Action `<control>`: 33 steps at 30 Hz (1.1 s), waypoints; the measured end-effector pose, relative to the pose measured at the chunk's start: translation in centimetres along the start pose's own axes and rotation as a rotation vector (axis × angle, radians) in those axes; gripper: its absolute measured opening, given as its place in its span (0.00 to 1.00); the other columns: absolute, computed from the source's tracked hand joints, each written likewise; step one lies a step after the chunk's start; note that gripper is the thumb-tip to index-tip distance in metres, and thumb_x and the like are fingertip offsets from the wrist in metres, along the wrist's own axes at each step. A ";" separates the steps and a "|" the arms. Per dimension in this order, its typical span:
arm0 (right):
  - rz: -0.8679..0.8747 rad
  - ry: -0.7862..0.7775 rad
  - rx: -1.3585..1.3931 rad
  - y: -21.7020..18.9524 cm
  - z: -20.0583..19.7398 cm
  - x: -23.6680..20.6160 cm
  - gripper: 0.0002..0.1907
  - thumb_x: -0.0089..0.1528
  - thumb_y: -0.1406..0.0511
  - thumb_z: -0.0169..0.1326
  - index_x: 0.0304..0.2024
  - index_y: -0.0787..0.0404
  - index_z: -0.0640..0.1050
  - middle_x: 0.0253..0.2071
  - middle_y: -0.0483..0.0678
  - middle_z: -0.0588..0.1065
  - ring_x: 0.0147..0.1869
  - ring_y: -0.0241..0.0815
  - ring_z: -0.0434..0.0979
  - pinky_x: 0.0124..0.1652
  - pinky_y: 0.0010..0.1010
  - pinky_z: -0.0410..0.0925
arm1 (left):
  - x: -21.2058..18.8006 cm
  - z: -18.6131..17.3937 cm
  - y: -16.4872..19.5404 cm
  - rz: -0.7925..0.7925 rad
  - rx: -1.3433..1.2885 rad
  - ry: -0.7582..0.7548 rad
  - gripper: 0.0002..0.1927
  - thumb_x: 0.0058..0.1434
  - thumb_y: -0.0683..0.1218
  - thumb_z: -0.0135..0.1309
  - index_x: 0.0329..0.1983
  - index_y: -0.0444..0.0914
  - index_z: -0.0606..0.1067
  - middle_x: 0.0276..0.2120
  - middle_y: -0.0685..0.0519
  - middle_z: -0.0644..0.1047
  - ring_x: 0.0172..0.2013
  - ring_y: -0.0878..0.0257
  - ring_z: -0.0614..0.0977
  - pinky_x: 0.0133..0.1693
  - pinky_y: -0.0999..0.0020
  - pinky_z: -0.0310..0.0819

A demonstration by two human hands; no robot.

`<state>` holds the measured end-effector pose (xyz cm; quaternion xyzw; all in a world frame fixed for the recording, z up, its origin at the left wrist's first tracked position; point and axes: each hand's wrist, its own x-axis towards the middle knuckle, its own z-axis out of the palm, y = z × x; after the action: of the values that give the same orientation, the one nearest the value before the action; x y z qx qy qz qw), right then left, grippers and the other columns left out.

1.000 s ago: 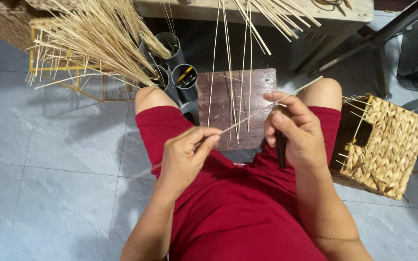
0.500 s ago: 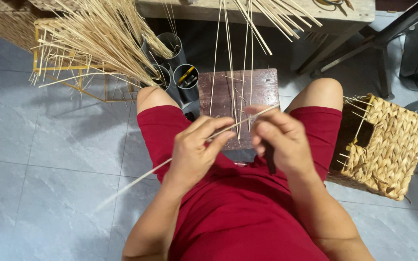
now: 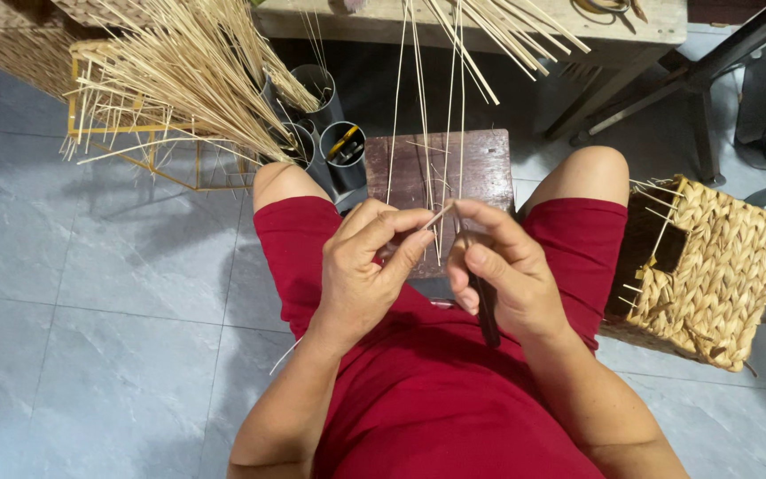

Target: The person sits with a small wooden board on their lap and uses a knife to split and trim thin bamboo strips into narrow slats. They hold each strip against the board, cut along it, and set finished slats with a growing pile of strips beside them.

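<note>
Item: thin reed strip (image 3: 436, 215), centre of frame, over the lap. We pinch its upper end with our left hand (image 3: 367, 266), thumb and forefinger closed on it. Our right hand (image 3: 500, 270) meets that end with its fingertips, the rest clenched round a dark-handled tool (image 3: 487, 310).

Axis: long, running upper right to lower left; the far end shows below our left wrist.

Step, as we judge it: working the strip's end; next needs a steady pinch.

Nearby: wooden stool (image 3: 480, 168); woven basket (image 3: 711, 266), right of frame.

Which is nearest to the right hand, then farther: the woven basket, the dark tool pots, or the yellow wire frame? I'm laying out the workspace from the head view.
From the right hand:
1. Woven basket, just to its right beside the knee.
2. Dark tool pots, up and left, past the wooden stool.
3. Yellow wire frame, far left on the floor.
</note>
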<state>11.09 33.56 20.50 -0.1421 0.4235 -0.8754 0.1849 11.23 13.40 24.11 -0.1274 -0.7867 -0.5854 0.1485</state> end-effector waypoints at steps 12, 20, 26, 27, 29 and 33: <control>0.056 -0.023 0.187 -0.9 1.6 -0.8 0.25 0.74 0.64 0.47 0.74 0.56 0.60 0.32 0.56 0.72 0.26 0.40 0.70 0.25 0.27 0.66 | -0.4 0.4 0.3 0.011 -0.058 -0.006 0.13 0.65 0.37 0.62 0.52 0.41 0.81 0.37 0.57 0.78 0.35 0.71 0.80 0.36 0.77 0.77; 0.073 0.006 0.193 -0.6 1.7 -0.7 0.24 0.74 0.64 0.47 0.71 0.55 0.61 0.32 0.58 0.73 0.25 0.40 0.71 0.24 0.26 0.66 | -0.7 0.5 0.0 0.032 -0.068 -0.013 0.15 0.65 0.36 0.62 0.54 0.42 0.80 0.38 0.56 0.78 0.37 0.70 0.81 0.37 0.76 0.79; 0.080 0.014 0.215 -0.5 1.7 -0.9 0.24 0.74 0.64 0.48 0.71 0.56 0.61 0.31 0.57 0.72 0.25 0.40 0.70 0.23 0.26 0.66 | -0.8 0.6 -0.1 0.070 -0.055 -0.001 0.16 0.65 0.36 0.62 0.55 0.42 0.79 0.37 0.56 0.77 0.36 0.69 0.80 0.37 0.75 0.78; 0.080 0.012 0.217 -0.6 1.7 -0.9 0.24 0.74 0.64 0.48 0.71 0.56 0.61 0.31 0.57 0.72 0.25 0.40 0.70 0.23 0.26 0.66 | -0.8 0.6 -0.1 0.074 -0.050 0.000 0.16 0.65 0.36 0.62 0.55 0.42 0.79 0.37 0.56 0.77 0.36 0.69 0.80 0.37 0.75 0.77; 0.079 0.008 0.219 -0.6 1.8 -0.8 0.24 0.74 0.64 0.48 0.71 0.56 0.61 0.31 0.57 0.72 0.24 0.40 0.70 0.23 0.26 0.66 | -0.8 0.6 -0.1 0.075 -0.047 0.001 0.16 0.65 0.36 0.63 0.54 0.42 0.79 0.37 0.56 0.77 0.35 0.69 0.80 0.36 0.75 0.77; 0.079 0.007 0.210 -0.6 1.9 -0.7 0.24 0.74 0.64 0.48 0.71 0.56 0.61 0.31 0.57 0.72 0.25 0.40 0.70 0.23 0.26 0.66 | -0.6 0.5 -0.1 0.090 -0.022 0.015 0.16 0.64 0.36 0.63 0.54 0.43 0.79 0.35 0.56 0.77 0.34 0.68 0.79 0.35 0.74 0.76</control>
<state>12.37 32.95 22.02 -0.1021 0.3354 -0.9074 0.2319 11.73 13.87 23.66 -0.1598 -0.7726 -0.5878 0.1790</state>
